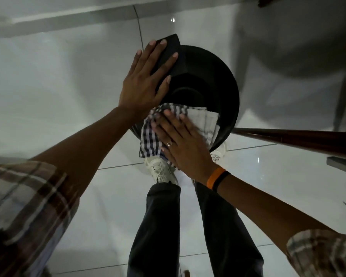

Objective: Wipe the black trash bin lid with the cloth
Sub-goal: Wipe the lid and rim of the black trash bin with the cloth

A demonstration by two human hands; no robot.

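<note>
The round black trash bin lid sits below me in the middle of the head view, with a raised black flap at its far left. My left hand lies flat on that flap, fingers spread, holding nothing. A checked blue-and-white cloth covers the lid's near edge and hangs over it. My right hand presses flat on the cloth, fingers extended; it wears a ring and an orange-and-black wristband.
Glossy white floor tiles surround the bin. A dark wooden bar runs from the bin's right side to the right edge of the frame. My legs and white shoes stand right against the bin's near side.
</note>
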